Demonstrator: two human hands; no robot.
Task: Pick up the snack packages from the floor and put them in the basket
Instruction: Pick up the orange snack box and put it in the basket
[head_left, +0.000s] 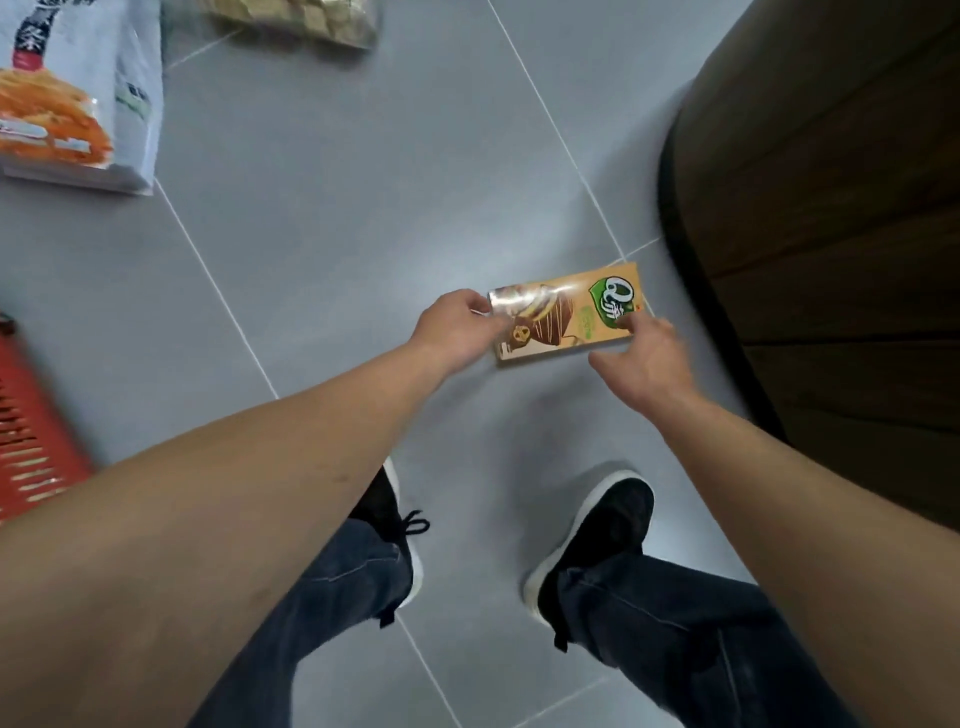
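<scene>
A tan snack box (566, 317) with a green logo and a chocolate cake picture lies on the grey tiled floor at centre right. My left hand (460, 327) pinches its left end with curled fingers. My right hand (644, 358) touches its right end with fingers spread over the lower right corner. A white snack bag (78, 93) with an orange food picture lies at the upper left. A clear bag of pale biscuits (301, 18) lies at the top edge. The red basket (31, 441) shows partly at the left edge.
A dark brown wooden piece of furniture (831, 208) fills the right side, close to the snack box. My two feet in black shoes (592, 540) stand on the tiles below the box. Open floor lies between the box and the basket.
</scene>
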